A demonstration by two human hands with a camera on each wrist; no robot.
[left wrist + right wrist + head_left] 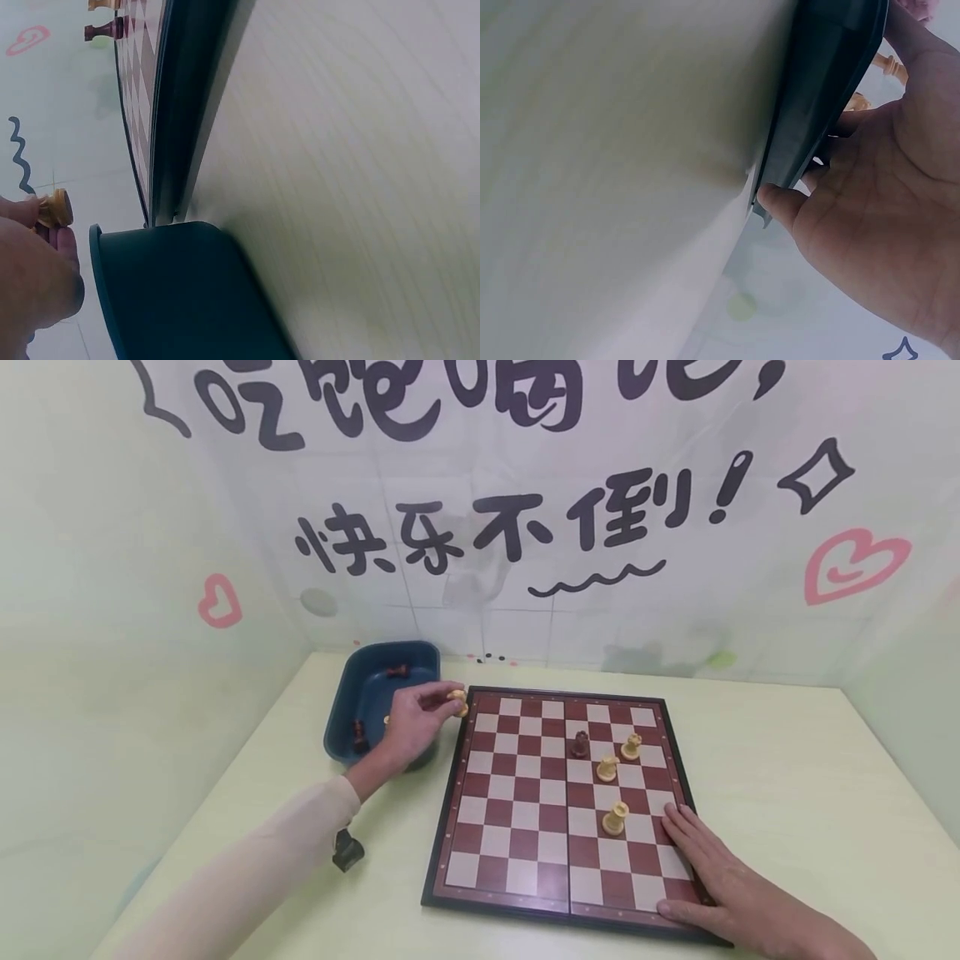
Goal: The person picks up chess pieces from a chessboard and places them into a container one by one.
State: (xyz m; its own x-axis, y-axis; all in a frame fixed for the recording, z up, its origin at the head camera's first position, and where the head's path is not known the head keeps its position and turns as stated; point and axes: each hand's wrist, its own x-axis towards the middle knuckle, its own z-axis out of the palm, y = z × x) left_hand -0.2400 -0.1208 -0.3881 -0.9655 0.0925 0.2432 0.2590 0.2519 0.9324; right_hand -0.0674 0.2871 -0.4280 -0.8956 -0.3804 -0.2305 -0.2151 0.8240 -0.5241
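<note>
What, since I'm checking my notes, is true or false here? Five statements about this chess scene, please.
1. The left hand pinches a pale yellow, round-based chess piece. True.
2. The right hand touches the red-and-white checkered board. True.
3. No pale piece stands on the board. False: three pale yellow pieces stand there.
4. Dark red chess pieces are inside the dark blue, round-cornered tub. True.
5. The tub stands right of the board. False: left, in the head view.
</note>
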